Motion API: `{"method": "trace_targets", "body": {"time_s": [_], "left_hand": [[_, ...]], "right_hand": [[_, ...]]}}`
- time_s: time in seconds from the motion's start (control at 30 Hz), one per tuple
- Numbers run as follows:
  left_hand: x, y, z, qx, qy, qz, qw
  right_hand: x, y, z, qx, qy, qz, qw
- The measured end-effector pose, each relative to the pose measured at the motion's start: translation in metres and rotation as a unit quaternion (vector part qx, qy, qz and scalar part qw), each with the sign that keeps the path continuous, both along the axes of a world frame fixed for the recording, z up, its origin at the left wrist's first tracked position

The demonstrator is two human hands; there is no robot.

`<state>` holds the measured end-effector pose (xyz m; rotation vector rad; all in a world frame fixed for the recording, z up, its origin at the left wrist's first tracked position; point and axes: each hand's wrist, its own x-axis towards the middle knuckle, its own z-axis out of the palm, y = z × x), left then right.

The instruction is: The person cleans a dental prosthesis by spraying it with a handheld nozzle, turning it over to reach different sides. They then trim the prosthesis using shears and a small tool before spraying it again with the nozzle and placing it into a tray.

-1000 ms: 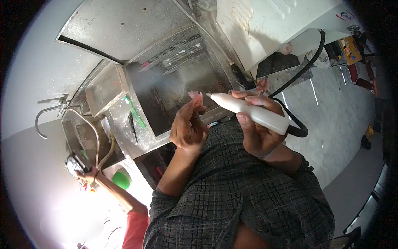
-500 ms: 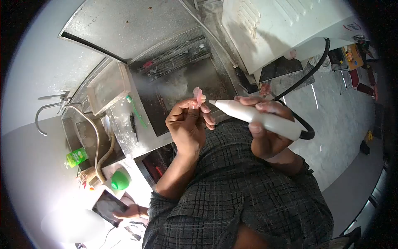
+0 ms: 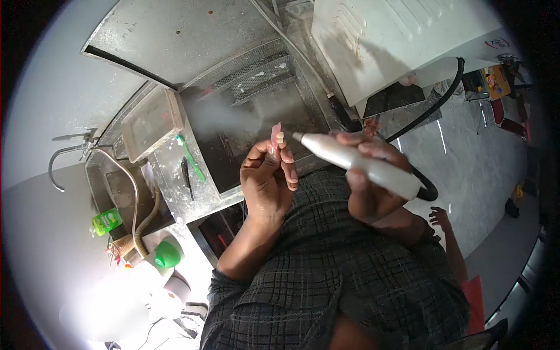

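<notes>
A small pink denture piece (image 3: 275, 135) with pale teeth is pinched in the fingers of my left hand (image 3: 267, 178), above the dusty metal basin. My right hand (image 3: 376, 172) is wrapped round a white steam nozzle (image 3: 341, 157) with a narrow grey tip. That tip points left at the denture piece, a short gap away from it. White vapour (image 3: 224, 116) spreads over the basin (image 3: 245, 134) beyond the piece. From the nozzle's rear end a black hose (image 3: 434, 108) loops up to the white machine.
Left of the basin lie a green toothbrush (image 3: 191, 157), a dark thin tool (image 3: 186, 179) and a shallow tray (image 3: 153, 123). A sink (image 3: 116, 186) with a tap stands farther left. At the lower right, another person's arm (image 3: 452, 245) reaches out behind me.
The denture piece has turned in my left hand, and the nozzle has shifted slightly left. Another person's hand and tablet have left the lower left; an arm now shows at the lower right.
</notes>
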<state>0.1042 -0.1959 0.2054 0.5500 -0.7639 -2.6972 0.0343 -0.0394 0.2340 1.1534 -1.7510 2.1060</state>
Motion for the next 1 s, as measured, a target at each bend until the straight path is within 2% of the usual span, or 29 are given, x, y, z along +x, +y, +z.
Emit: {"method": "trace_targets", "body": {"time_s": [0.03, 0.1, 0.13, 0.27, 0.4, 0.53, 0.57, 0.63, 0.7, 0.73, 0.77, 0.8, 0.83, 0.87, 0.9, 0.93, 0.97, 1.0], "left_hand": [[0.001, -0.002, 0.001, 0.0, 0.0, 0.001, 1.0], [0.002, -0.006, 0.004, 0.145, 0.023, -0.057, 0.987], [0.002, -0.005, 0.005, 0.162, 0.017, -0.058, 0.985], [-0.001, -0.002, 0.011, 0.19, 0.033, -0.071, 0.979], [0.0, -0.003, 0.014, 0.204, 0.042, -0.073, 0.975], [-0.001, 0.0, 0.016, 0.228, 0.039, -0.069, 0.97], [-0.001, 0.001, 0.016, 0.236, 0.041, -0.066, 0.969], [0.0, -0.001, 0.01, 0.237, 0.05, -0.082, 0.967], [0.002, -0.003, 0.006, 0.237, 0.06, -0.095, 0.965], [0.005, -0.002, 0.005, 0.102, 0.022, -0.059, 0.993], [0.006, -0.002, 0.004, -0.035, -0.017, -0.023, 0.999], [0.005, 0.0, 0.006, -0.224, -0.015, 0.013, 0.974], [0.007, -0.002, 0.001, -0.224, -0.014, 0.014, 0.974], [0.01, -0.006, -0.007, -0.436, -0.01, 0.071, 0.897], [0.01, -0.009, -0.008, -0.624, -0.006, 0.124, 0.772], [0.014, -0.011, -0.007, -0.653, -0.011, 0.106, 0.75], [0.013, -0.01, -0.005, -0.653, -0.012, 0.106, 0.75], [0.008, -0.009, -0.001, -0.705, 0.013, 0.141, 0.695]], "right_hand": [[-0.003, 0.002, 0.008, 0.016, -0.012, -0.018, 1.0], [-0.011, 0.005, 0.001, -0.012, 0.009, -0.037, 0.999], [-0.013, 0.008, 0.002, 0.003, 0.017, -0.034, 0.999], [-0.002, 0.005, 0.007, 0.008, 0.006, 0.034, 0.999], [-0.003, 0.005, 0.0, 0.001, -0.014, -0.025, 1.0], [0.001, 0.004, 0.002, -0.005, -0.011, 0.035, 0.999], [0.001, 0.004, 0.001, -0.004, -0.012, 0.034, 0.999], [0.0, 0.002, -0.002, -0.009, -0.013, -0.033, 0.999], [0.0, 0.002, -0.001, -0.03, -0.024, -0.024, 0.999], [0.0, 0.002, 0.001, -0.02, -0.015, -0.032, 0.999], [0.0, 0.003, 0.002, -0.011, -0.006, -0.04, 0.999], [-0.005, 0.002, -0.001, -0.036, -0.024, -0.076, 0.996], [-0.008, 0.001, 0.003, -0.035, -0.05, -0.123, 0.991], [-0.008, 0.004, 0.004, -0.018, -0.045, -0.112, 0.992], [-0.007, 0.007, 0.004, -0.002, -0.039, -0.102, 0.994], [-0.003, 0.007, 0.006, 0.01, -0.035, -0.061, 0.997], [0.001, 0.007, 0.007, 0.021, -0.031, -0.019, 0.999], [0.006, 0.005, 0.007, 0.033, -0.028, -0.009, 0.999]]}}
